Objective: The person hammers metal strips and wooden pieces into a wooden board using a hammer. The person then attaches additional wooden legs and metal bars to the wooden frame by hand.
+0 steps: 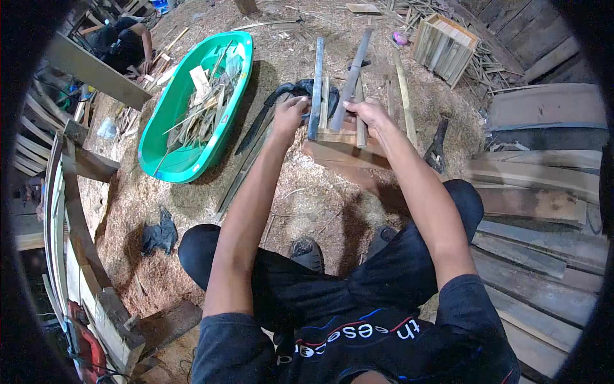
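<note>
Ahead of my knees stands a low wooden block with several narrow strips lying over it. My right hand is closed around the near part of a long flat grey strip, its thumb pressed on the edge. The strip slants away from me. My left hand is closed beside a dark grey strip at the block's left side; its fingers are partly hidden, and I cannot make out what they hold. A thin pale wood strip lies between these two. Behind my left hand is a black strap-like thing.
A green plastic tub with wood scraps stands to the left. Stacked planks line the right side; a wooden crate is farther back. Another person works at upper left. Wood shavings cover the floor. A dark rag lies left.
</note>
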`<move>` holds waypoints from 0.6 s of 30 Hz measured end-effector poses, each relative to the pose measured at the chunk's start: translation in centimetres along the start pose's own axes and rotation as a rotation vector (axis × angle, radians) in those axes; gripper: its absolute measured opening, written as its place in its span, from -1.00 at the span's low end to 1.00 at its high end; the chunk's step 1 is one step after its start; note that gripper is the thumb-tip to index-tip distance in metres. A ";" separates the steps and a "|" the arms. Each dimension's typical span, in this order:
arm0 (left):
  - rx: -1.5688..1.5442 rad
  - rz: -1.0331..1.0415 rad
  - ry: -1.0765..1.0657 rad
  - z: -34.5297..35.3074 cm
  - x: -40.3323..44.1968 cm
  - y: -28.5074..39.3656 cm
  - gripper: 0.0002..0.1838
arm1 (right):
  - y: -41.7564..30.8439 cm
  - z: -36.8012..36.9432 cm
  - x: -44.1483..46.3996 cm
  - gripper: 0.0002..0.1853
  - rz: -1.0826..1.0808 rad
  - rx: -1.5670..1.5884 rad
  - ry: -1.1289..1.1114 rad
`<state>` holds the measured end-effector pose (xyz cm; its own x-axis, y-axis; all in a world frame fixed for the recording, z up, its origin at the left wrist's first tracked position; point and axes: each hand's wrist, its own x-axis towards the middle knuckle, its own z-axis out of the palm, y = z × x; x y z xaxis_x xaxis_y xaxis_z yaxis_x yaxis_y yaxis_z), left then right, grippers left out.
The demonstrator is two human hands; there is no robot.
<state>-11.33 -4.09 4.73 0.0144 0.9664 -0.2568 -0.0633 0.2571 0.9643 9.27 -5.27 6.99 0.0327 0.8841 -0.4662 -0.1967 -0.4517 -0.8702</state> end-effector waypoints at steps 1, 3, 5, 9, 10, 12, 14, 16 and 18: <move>0.009 -0.016 0.042 -0.1 -0.1 -0.2 -0.66 | 0.4 0.0 0.3 -0.82 0.023 0.008 0.008; 0.036 -0.106 -0.086 -0.5 -0.2 -0.9 -0.68 | 0.8 0.1 0.7 -0.82 0.044 -0.028 -0.024; 0.064 -0.186 -0.195 -0.7 0.1 -2.0 -0.68 | 1.0 0.5 1.1 -0.82 0.033 -0.096 -0.040; 0.044 -0.191 -0.324 0.4 -2.3 -1.9 -0.66 | 2.6 1.0 2.4 -0.79 -0.010 -0.168 -0.020; -0.012 -0.180 -0.347 0.1 -1.8 -3.0 -0.66 | 2.5 1.2 2.4 -0.78 -0.004 -0.143 -0.027; -0.100 -0.199 -0.389 -0.2 -1.5 -3.8 -0.66 | 2.3 1.4 2.2 -0.79 0.015 -0.135 -0.041; -0.163 -0.257 -0.427 -0.5 -2.0 -3.4 -0.66 | 1.9 1.6 1.8 -0.82 0.041 -0.170 -0.059; -0.098 -0.206 -0.438 -0.3 -3.3 -2.0 -0.64 | 2.3 1.5 2.7 -0.82 0.044 -0.185 -0.087; -0.088 -0.192 -0.467 -0.3 -3.4 -1.9 -0.60 | 2.0 1.5 2.2 -0.83 0.057 -0.169 -0.112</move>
<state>-11.52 -7.86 3.72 0.4769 0.8049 -0.3532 -0.0988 0.4484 0.8884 7.51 -4.04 4.40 -0.0850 0.8600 -0.5031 -0.0280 -0.5068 -0.8616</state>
